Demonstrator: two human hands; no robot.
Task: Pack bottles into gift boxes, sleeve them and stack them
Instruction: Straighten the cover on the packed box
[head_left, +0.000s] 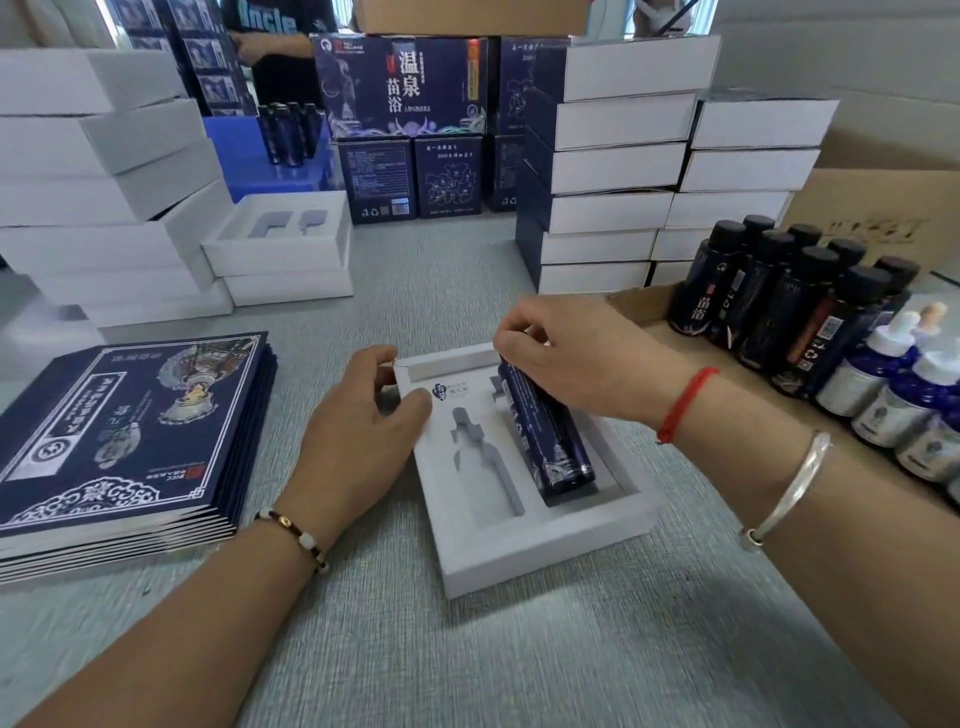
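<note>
The right hand (566, 358) curled over a dark blue cylindrical bottle (543, 426), fingertips pinching its top as it lay in a white foam-lined gift box (540, 551). The left hand (358, 431) pinched the box's corner.

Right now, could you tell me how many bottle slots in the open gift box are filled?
1 of 2: the dark bottle lies in the right slot, held by the right hand; the left slot is empty.
</note>
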